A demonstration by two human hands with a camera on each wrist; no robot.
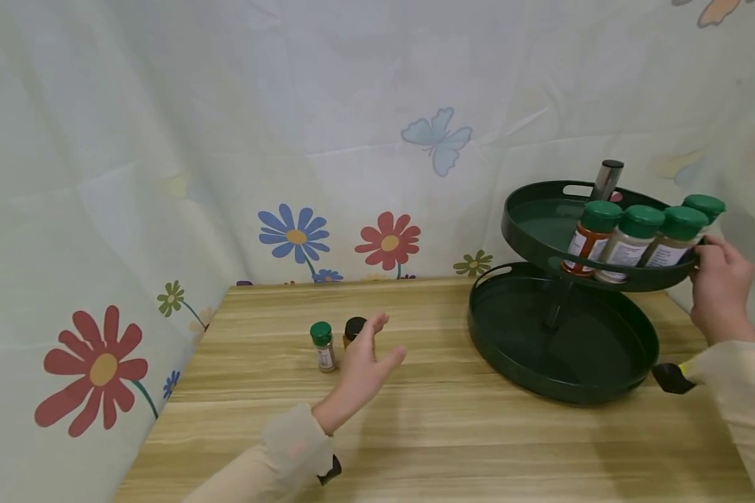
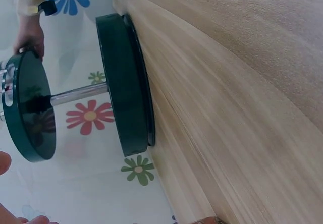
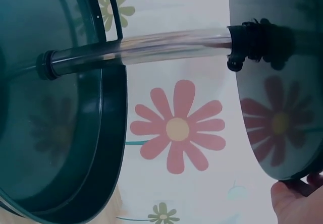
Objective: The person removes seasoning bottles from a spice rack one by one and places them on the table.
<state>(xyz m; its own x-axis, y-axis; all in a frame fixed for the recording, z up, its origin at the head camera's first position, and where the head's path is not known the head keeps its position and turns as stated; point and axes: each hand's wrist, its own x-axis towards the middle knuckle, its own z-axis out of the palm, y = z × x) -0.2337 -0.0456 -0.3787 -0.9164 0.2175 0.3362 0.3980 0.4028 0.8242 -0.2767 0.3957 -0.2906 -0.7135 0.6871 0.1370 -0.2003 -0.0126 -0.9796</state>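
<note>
My right hand [image 1: 723, 286] grips the right rim of the upper tray [image 1: 522, 227] of a dark green two-tier stand; in the right wrist view its thumb [image 3: 287, 199] lies against the rim. Several green-capped spice bottles stand along that tray's front right side, among them an orange-red one [image 1: 586, 244] and a pale one [image 1: 626, 248]. Over the table at left, my left hand [image 1: 358, 377] is held with fingers extended and thumb apart, holding nothing. It partly hides a black-capped spice bottle [image 1: 355, 328]. Just left of that stands a small green-capped bottle [image 1: 324, 353].
The stand's lower tray [image 1: 497, 360] sits on the wooden table [image 1: 428, 433] at right, with a metal pole [image 2: 81, 93] between the tiers. A short handle post [image 1: 607, 180] rises above the upper tray. Behind the table hangs a flower-patterned cloth [image 1: 352, 140].
</note>
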